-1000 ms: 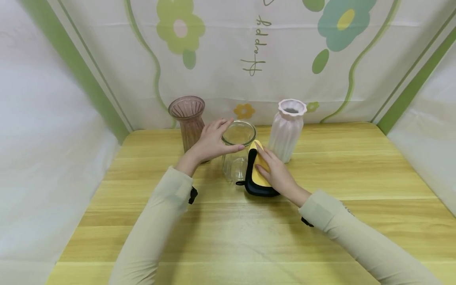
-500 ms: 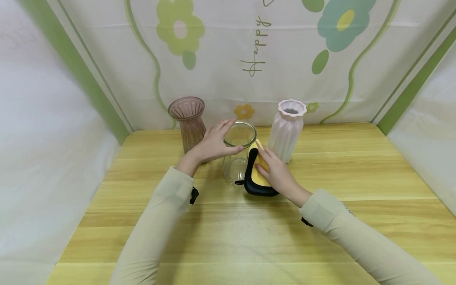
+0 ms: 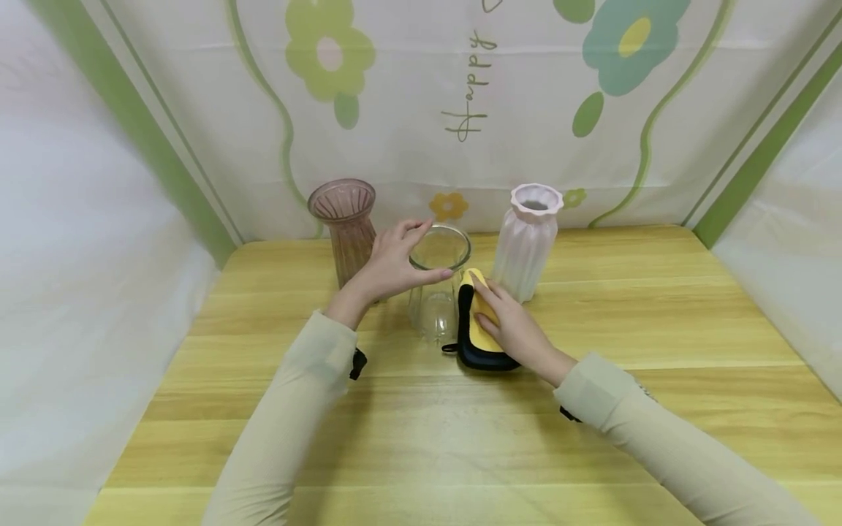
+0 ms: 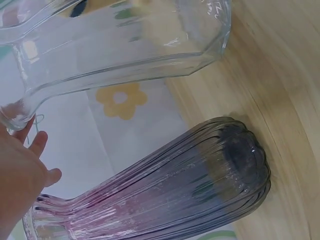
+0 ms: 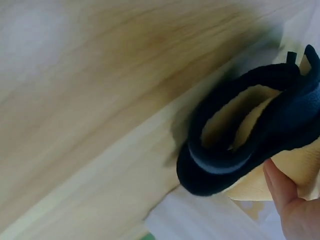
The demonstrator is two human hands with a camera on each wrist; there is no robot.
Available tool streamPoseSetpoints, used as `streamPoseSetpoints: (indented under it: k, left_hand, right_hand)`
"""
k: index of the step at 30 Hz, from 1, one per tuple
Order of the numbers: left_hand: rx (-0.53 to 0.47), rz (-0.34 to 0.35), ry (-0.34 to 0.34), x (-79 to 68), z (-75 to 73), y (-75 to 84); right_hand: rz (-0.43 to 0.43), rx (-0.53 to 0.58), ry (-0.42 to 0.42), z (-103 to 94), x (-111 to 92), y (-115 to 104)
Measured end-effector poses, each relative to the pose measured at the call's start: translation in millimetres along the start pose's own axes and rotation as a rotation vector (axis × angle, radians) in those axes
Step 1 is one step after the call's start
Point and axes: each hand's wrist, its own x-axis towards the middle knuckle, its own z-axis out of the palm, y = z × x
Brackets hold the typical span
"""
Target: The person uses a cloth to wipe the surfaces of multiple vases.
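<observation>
In the head view, a clear glass vase (image 3: 435,310) stands upright mid-table. My left hand (image 3: 393,261) grips its rim from the left, thumb in front and fingers behind; the left wrist view shows fingertips at the vase's flared neck. My right hand (image 3: 514,326) holds a folded yellow cleaning cloth (image 3: 485,337) with a black border against the vase's right side. Seen from the right wrist, the cloth's black edge (image 5: 202,172) forms loose folds, with the thumb (image 5: 281,187) pressed on the yellow part. Whether the cloth touches the glass is hard to tell.
Behind the left hand stands a purple ribbed glass vase (image 3: 345,237). A pale pink fluted vase (image 3: 526,248) is just right of the cloth, near the back edge. The wooden table (image 3: 421,438) meets a flower-printed curtain (image 3: 388,146) at the back.
Over the last half second the right hand and the cloth have shifted slightly toward me and to the right. The left hand stays at the rim of the clear vase.
</observation>
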Motion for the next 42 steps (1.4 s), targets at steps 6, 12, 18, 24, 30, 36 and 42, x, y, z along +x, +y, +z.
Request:
streamPoseSetpoints:
  k: [6,12,18,24,30,36,42]
  left_hand:
    - [-0.027,0.023,-0.019,0.2,0.1,-1.9]
    - [-0.08,0.05,-0.045,0.8,2.1,-2.2]
    - [-0.082,0.034,-0.015,-0.3,2.6,-3.4]
    - [-0.109,-0.005,0.014,-1.7,3.3,-3.1]
    - [-0.093,0.0,0.025,-1.1,4.2,-4.5]
    - [-0.059,0.0,0.023,-0.7,2.3,-5.4]
    - [-0.059,0.01,-0.009,0.0,0.5,-5.2]
  right_hand:
    - [-0.035,0.051,0.1,-4.4,6.9,-8.7]
    - [0.002,0.065,0.096,-7.4,9.2,-15.1]
    - [0.029,0.05,0.045,-5.4,8.4,-13.5]
    - [0.056,-0.01,-0.048,-1.5,3.4,-7.4]
    - [0.042,-0.008,-0.049,-0.6,2.1,-4.1]
    - [0.021,0.017,0.007,-4.7,6.5,-8.1]
    - [0.04,0.038,0.046,-9.7,12.2,-16.1]
